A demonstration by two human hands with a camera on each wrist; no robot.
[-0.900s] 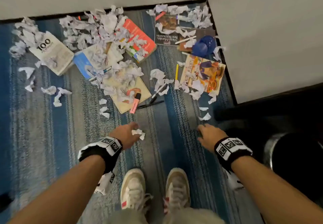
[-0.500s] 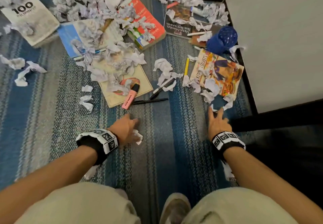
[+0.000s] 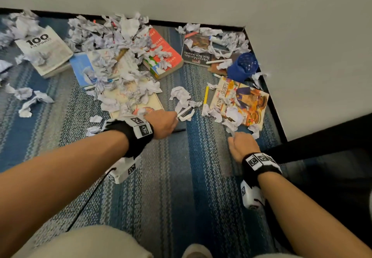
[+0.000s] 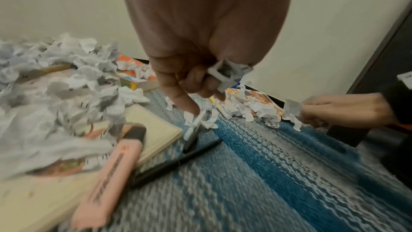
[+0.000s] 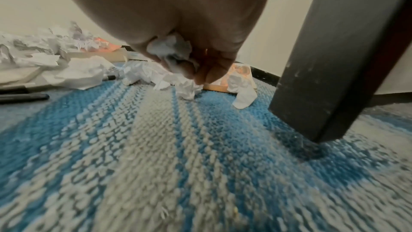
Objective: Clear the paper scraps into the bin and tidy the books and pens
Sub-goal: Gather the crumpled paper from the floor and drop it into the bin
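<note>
White crumpled paper scraps [image 3: 182, 104] lie just past the left hand [image 3: 164, 123], whose fingers [image 4: 189, 101] already hold one scrap; right hand [image 3: 240, 147] clutches another.

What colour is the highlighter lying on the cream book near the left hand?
The highlighter is pale pink with a black cap, clearest in the left wrist view.

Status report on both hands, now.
Left hand grips crumpled white paper scrap. Right hand grips another scrap. Black pen lies among remaining scraps.
</note>
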